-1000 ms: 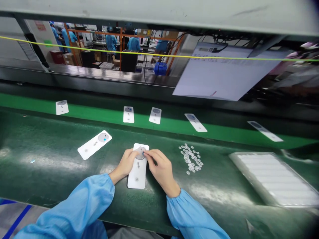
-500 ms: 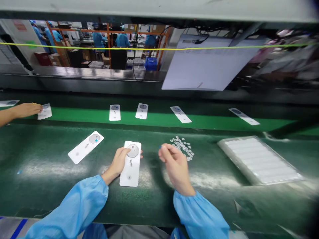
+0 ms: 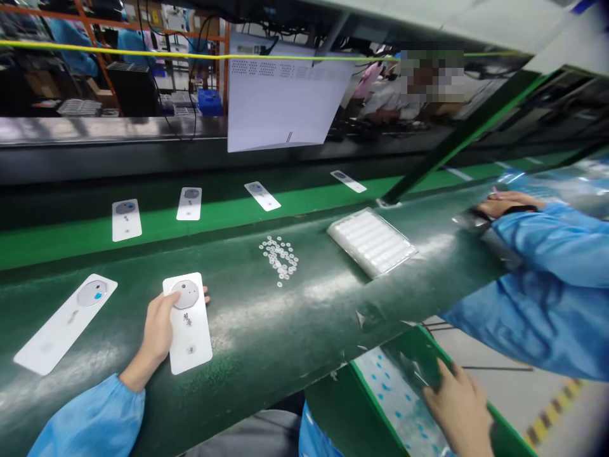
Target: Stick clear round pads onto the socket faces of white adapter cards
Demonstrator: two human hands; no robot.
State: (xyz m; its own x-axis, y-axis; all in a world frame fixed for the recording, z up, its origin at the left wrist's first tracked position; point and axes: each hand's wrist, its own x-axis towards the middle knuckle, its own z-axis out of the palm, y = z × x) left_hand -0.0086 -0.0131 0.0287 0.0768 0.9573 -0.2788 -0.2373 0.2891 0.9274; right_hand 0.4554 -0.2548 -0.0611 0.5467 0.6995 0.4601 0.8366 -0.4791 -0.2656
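Observation:
My left hand (image 3: pixel 159 324) grips a white panel (image 3: pixel 193 343) by its left edge, thumb on the grey round area near its top and fingertips showing past the far edge. Dark lettering and a small round mark run down the panel. To its left on the green bench lies a similar white panel (image 3: pixel 64 327) with a bright blue spot on its grey circle. My right hand (image 3: pixel 459 406) hangs low at the right, over an open green drawer (image 3: pixel 352 406), fingers apart. Blue dots dot a whitish sheet (image 3: pixel 387 381) inside the drawer.
Small pale rings (image 3: pixel 280 257) lie scattered on the bench (image 3: pixel 257 330). Beyond them is a wrapped tray of white strips (image 3: pixel 371 241). Several white panels (image 3: pixel 190 203) rest on the brighter green strip behind. A green post (image 3: pixel 457 139) and a co-worker's sleeved arm (image 3: pixel 556 235) occupy the right.
My right hand has moved from beside the rings, where it pinched a tiny blue piece, down right over the drawer and has opened. The view has swung right. My left hand keeps its panel.

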